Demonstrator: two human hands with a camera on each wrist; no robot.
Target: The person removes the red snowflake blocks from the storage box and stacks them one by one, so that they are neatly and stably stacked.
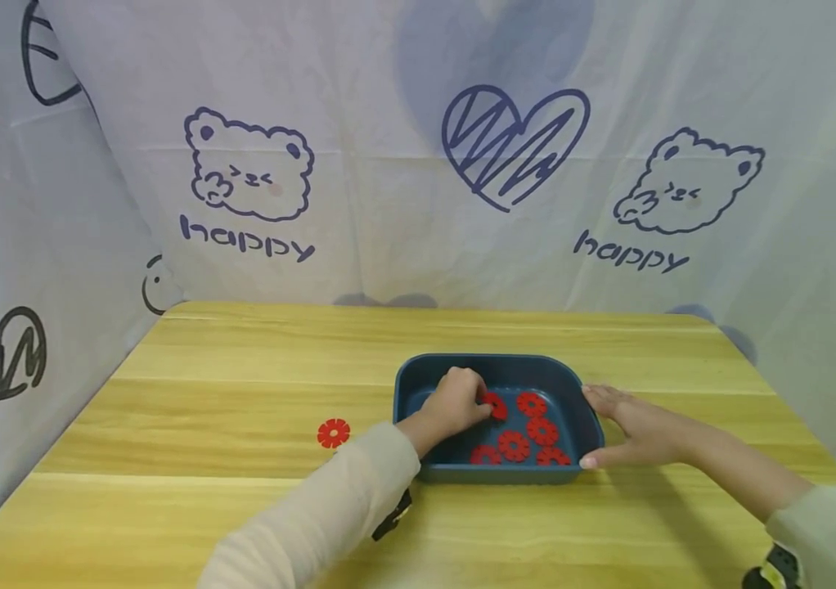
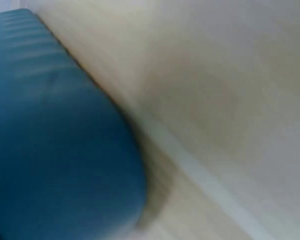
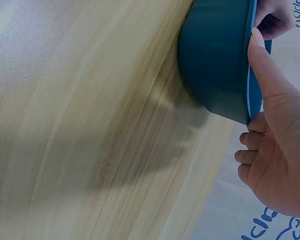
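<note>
A dark blue rectangular bin [image 1: 499, 474] stands on the table with several red notched discs [image 1: 514, 447] inside it. My left hand [image 1: 453, 402] reaches into the bin, its fingers bent and pinching a red disc [image 1: 495, 406]. My right hand [image 1: 642, 425] holds the right end of the bin, thumb at the near corner and fingers at the far corner. Over the rim lies the right thumb [image 3: 270, 75] in the right wrist view. Only the blurred outer wall of the bin [image 2: 65, 150] and the tabletop show in the left wrist view; the left hand is hidden there.
One red notched disc [image 1: 333, 433] lies on the wooden table [image 1: 241, 368], left of the bin and beside the left sleeve. A white curtain [image 1: 388, 188] with blue drawings hangs behind the table.
</note>
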